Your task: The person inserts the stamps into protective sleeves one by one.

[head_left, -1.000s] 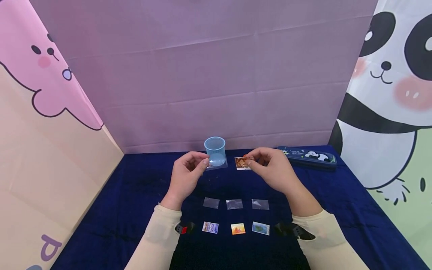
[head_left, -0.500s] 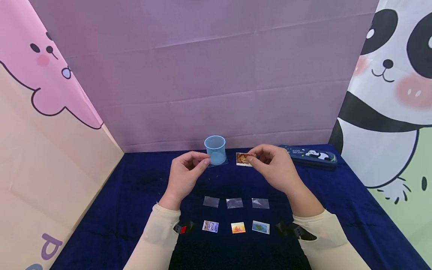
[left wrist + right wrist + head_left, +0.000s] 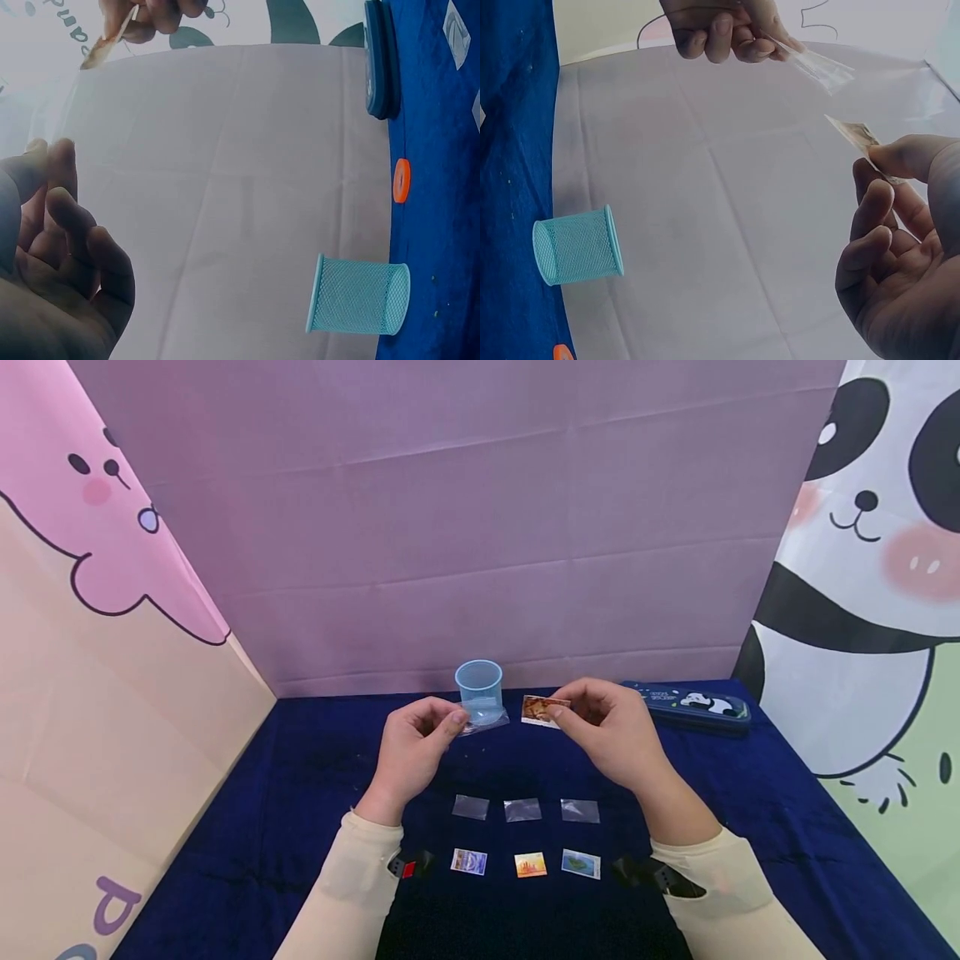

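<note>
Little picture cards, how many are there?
4. The right hand pinches a brown card; nearer the person, a purple card, an orange card and a blue-green card lie left to right in a row on the blue cloth. Others may be hidden.

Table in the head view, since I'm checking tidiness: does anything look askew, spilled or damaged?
No spill or damage shows. The orange card lies slightly askew, though: it tilts the opposite way to the purple card and blue-green card flanking it, so the three look uneven.

sleeves: long, cream | left wrist device: black, red patch | right wrist device: black
</note>
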Demonstrator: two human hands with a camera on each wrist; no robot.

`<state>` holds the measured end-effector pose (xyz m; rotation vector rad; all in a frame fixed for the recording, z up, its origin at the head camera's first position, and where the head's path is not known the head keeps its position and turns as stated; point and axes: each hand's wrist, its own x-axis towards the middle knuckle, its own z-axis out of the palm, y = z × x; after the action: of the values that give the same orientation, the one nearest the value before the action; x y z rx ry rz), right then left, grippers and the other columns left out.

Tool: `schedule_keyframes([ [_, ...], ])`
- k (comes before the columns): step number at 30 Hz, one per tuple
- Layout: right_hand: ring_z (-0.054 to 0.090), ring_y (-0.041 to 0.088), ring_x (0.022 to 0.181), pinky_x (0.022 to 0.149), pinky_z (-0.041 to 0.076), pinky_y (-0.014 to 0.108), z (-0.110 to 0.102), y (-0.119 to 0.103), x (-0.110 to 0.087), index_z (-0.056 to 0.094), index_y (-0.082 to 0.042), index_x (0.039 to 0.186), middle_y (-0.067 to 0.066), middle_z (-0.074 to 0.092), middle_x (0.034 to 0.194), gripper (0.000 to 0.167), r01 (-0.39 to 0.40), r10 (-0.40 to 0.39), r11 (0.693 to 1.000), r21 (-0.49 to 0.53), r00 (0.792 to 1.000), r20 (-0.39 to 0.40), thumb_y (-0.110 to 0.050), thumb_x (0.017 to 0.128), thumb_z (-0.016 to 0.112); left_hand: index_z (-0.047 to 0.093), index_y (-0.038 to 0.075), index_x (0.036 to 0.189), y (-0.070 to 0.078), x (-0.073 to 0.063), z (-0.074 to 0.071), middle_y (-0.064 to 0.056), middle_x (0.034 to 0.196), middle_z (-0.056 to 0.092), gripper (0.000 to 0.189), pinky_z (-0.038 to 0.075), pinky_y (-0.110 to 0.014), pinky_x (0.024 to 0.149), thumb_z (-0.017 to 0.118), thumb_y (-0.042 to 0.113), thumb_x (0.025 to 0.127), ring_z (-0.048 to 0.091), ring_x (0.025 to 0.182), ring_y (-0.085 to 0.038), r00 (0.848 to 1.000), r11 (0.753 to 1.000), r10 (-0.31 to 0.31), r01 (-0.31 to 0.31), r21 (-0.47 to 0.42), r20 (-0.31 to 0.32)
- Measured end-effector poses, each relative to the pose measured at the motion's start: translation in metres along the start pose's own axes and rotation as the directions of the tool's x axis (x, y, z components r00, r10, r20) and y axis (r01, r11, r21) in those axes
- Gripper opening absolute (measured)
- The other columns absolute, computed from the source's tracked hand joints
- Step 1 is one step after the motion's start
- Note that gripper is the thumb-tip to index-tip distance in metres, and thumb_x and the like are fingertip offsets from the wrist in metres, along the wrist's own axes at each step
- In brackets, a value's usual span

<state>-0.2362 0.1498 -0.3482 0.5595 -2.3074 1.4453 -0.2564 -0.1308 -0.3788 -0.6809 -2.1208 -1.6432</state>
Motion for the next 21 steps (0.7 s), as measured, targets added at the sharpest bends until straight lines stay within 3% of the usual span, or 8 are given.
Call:
schedule_keyframes([
  [9, 0.056, 0.023, 0.072, 0.059, 0.049, 0.026, 0.0022, -0.0034, -0.0028, 0.077, -0.010, 0.109, 0.006, 0.072, 0.094, 0.010, 0.037, -0.036, 0.997, 0.065, 0.999, -0.016, -0.014, 0.100, 0.074, 0.081, 0.010, 0.099, 0.0007, 0.0002, 0.0018, 0.000, 0.084, 0.074, 0.012, 0.051, -0.029, 0.066, 0.073, 0.019, 0.100, 0.065, 0.077, -0.020, 1.000, 0.999, -0.009, 0.008, 0.052, 0.016],
  [13, 0.055, 0.023, 0.071, 0.058, 0.048, 0.027, 0.0047, -0.0030, -0.0031, 0.077, -0.010, 0.108, 0.006, 0.070, 0.091, 0.010, 0.043, -0.042, 0.997, 0.066, 0.999, -0.018, -0.013, 0.100, 0.074, 0.081, 0.009, 0.099, 0.0010, -0.0003, 0.0027, 0.001, 0.084, 0.075, 0.013, 0.055, -0.031, 0.072, 0.073, 0.019, 0.100, 0.069, 0.083, -0.019, 0.999, 0.999, -0.028, 0.027, 0.047, 0.021],
  [21, 0.055, 0.023, 0.069, 0.058, 0.048, 0.027, 0.0071, -0.0014, -0.0031, 0.077, -0.009, 0.108, 0.006, 0.071, 0.089, 0.009, 0.043, -0.042, 0.998, 0.052, 0.999, -0.020, -0.012, 0.099, 0.074, 0.081, 0.010, 0.097, -0.0002, -0.0007, 0.0039, 0.001, 0.084, 0.074, 0.015, 0.055, -0.032, 0.072, 0.072, 0.021, 0.101, 0.068, 0.082, -0.020, 0.999, 0.998, -0.021, 0.019, 0.059, 0.034],
])
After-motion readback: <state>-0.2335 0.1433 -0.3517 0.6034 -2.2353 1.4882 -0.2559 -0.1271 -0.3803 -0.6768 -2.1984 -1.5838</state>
